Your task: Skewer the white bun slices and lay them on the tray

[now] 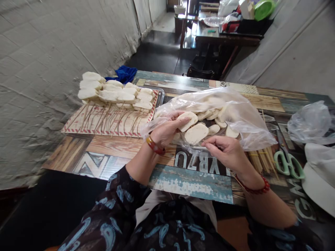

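Note:
My left hand [170, 128] is closed on a pale oval bread slice [188, 119], with the thumb on its face. Just below it another bread slice [196, 134] sits close to both hands; whether it is held or lies on the pile I cannot tell. Fingers pinched, my right hand [222, 148] grips what looks like a thin wooden skewer, mostly hidden, pointing at that lower slice. Around them a clear plastic bag [246, 108] lies open, with several more slices inside. To the left, skewered bread slices [115, 94] are stacked on a paper-lined tray [125, 127].
Bundled wooden skewers [261, 160], green-handled scissors [289, 165], a crumpled plastic bag [310, 120] and a white cap [320, 177] lie on the right. A blue cloth [123, 74] is behind the tray. A white wall [52, 52] borders the left. Another table [227, 40] stands beyond.

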`<state>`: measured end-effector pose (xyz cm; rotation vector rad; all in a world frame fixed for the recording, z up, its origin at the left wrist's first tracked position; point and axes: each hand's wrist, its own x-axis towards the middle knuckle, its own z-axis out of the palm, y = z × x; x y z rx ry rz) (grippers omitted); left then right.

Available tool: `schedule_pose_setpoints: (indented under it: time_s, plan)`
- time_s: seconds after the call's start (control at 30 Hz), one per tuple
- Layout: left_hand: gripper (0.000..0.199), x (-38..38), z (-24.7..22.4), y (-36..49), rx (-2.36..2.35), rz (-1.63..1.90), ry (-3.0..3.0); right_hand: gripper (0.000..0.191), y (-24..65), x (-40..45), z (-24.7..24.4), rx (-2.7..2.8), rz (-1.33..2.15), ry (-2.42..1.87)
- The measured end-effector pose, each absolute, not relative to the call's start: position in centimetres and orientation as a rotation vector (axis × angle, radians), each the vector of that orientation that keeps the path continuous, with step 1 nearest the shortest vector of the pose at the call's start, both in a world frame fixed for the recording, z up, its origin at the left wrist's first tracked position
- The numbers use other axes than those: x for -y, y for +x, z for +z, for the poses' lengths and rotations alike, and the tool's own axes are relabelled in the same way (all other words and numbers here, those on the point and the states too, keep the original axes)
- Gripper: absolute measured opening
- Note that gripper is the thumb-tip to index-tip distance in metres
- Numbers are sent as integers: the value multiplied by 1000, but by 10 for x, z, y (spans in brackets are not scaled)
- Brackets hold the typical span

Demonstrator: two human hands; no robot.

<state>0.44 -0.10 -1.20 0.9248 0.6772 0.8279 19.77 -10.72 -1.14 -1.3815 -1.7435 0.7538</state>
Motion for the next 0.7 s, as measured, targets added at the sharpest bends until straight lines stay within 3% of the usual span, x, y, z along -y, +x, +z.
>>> schedule_pose_setpoints:
  time_s: [0.7]
  plan:
    - [45, 4, -13, 6, -677, 839, 898, 22, 191, 105, -25, 1713, 611, -1407]
